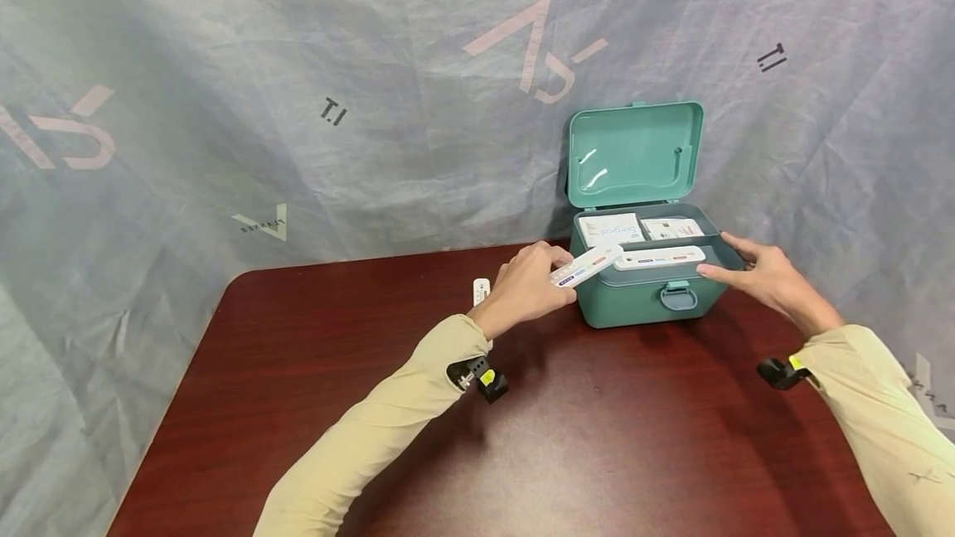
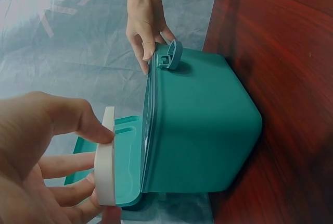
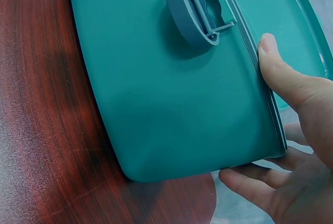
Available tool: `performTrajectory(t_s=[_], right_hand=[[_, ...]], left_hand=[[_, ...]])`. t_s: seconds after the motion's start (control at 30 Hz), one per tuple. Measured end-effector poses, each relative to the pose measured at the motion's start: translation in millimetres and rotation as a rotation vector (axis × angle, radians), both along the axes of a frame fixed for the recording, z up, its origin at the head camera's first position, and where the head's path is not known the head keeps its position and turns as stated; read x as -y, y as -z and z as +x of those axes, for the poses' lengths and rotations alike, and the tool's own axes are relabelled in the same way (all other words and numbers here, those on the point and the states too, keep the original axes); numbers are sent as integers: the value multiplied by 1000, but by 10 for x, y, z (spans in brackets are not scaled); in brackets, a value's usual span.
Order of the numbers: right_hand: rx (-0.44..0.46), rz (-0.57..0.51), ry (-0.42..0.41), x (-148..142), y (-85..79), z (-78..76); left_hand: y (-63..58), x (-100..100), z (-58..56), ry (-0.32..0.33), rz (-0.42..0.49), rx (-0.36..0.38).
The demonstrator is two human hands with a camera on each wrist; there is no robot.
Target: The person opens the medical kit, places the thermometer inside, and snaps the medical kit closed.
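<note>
My left hand (image 1: 530, 287) pinches a long white test cassette (image 1: 588, 267) with blue and red print between thumb and fingers. The cassette is tilted, its far end over the left front rim of a teal storage box (image 1: 634, 305). A similar cassette (image 1: 660, 258) lies in the box's front compartment. My right hand (image 1: 776, 278) grips the box's right end; in the right wrist view the thumb (image 3: 283, 73) lies along the rim and the fingers are against the side. Another white cassette (image 1: 481, 290) is on the table, partly hidden behind my left wrist.
The box's lid (image 1: 637, 156) stands raised at the back. In the rear compartment are a white carton (image 1: 610, 229) marked "Surgical" and white packets (image 1: 673, 228). A grey latch (image 1: 678, 297) hangs at the front. Behind the dark red table (image 1: 298, 371) hangs a grey cloth (image 1: 418, 89).
</note>
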State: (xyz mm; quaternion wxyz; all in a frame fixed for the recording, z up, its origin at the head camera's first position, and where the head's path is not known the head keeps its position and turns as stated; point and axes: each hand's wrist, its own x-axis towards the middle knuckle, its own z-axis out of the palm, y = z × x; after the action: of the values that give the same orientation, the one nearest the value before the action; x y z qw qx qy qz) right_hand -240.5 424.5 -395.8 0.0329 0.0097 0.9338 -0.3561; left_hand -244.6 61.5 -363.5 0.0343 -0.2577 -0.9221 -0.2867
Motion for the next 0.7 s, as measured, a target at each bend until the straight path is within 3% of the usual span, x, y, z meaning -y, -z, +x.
performTrajectory(t_s=[0.2,0.7], right_hand=[[11,12,7,6,-11,12],[9,42,14,24,-48,-26]], left_hand=[[-28,-79,-34,44,-2,-18],[-59,-262,-124,77,-77,-9]])
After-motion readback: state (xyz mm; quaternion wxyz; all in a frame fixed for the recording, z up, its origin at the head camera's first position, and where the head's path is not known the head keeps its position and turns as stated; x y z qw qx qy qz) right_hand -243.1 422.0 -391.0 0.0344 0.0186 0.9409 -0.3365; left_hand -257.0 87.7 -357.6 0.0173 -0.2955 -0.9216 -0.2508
